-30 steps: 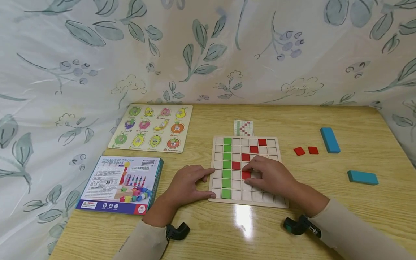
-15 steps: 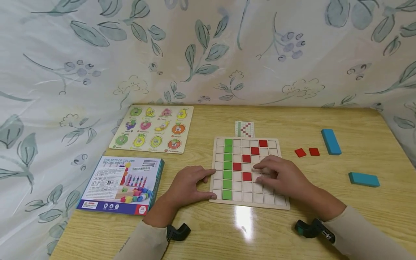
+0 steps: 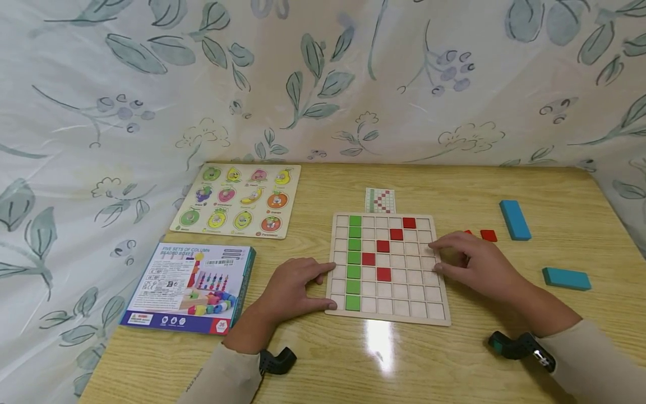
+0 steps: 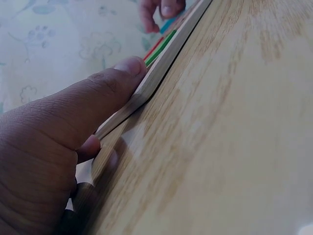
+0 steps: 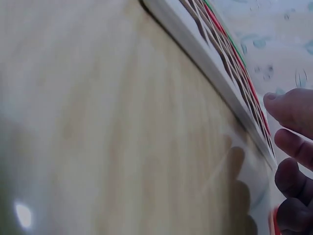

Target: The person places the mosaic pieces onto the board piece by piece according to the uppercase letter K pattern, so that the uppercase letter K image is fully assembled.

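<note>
A wooden grid board (image 3: 388, 318) lies flat on the table. A column of green square tiles (image 3: 354, 272) fills one of its columns, and several red tiles form a slanted line down to the lowest red tile (image 3: 383, 274). My left hand (image 3: 295, 287) touches the board's left edge with thumb and forefinger; in the left wrist view the thumb (image 4: 112, 85) lies along the rim. Beside the board's right edge, my right hand (image 3: 476, 266) hovers with thumb and forefinger apart, nothing between them. Two loose red tiles are near it: one red tile (image 3: 488, 235) shows fully, the other is mostly hidden behind the hand.
A small pattern card (image 3: 380, 200) lies just behind the board. At the right are two blue blocks, an upper blue block (image 3: 515, 220) and a lower blue block (image 3: 566, 278). A fruit puzzle board (image 3: 237, 200) and a beaded-column box (image 3: 187, 287) sit at the left.
My right hand has drawn back from the lowest red tile, which stays in its cell, and moved right past the board's edge. My left hand has stayed at the left edge.
</note>
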### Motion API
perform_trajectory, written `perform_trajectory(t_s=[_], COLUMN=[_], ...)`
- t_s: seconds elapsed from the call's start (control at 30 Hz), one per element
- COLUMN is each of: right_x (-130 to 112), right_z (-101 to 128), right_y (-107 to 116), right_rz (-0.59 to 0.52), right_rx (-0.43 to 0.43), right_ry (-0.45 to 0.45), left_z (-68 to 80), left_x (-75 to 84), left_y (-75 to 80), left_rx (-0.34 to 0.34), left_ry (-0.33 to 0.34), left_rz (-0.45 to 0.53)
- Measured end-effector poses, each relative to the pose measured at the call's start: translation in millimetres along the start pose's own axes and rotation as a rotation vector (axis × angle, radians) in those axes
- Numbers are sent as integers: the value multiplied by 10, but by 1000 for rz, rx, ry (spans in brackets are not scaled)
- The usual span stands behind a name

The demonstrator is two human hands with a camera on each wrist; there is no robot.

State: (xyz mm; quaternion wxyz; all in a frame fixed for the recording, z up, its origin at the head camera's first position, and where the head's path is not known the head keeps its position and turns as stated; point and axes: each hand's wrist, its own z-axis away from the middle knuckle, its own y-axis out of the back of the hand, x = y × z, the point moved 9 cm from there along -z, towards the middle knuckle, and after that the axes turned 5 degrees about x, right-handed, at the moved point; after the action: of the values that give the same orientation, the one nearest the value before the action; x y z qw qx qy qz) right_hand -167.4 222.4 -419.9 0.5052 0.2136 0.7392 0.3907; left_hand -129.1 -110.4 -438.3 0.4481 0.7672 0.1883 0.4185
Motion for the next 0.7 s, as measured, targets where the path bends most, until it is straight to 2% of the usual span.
perform_trajectory(t_s=[0.37, 0.7], right_x=[438, 538], right_z=[-50, -74], right_y=[271, 330], right_rz=[51, 141], right_rx=[3, 31], right_ry=[-71, -47], left_z=[-5, 7], left_x=[13, 3], left_y=[10, 2], left_rx=[-4, 3], left_ry=[4, -8], left_rz=[-4, -12])
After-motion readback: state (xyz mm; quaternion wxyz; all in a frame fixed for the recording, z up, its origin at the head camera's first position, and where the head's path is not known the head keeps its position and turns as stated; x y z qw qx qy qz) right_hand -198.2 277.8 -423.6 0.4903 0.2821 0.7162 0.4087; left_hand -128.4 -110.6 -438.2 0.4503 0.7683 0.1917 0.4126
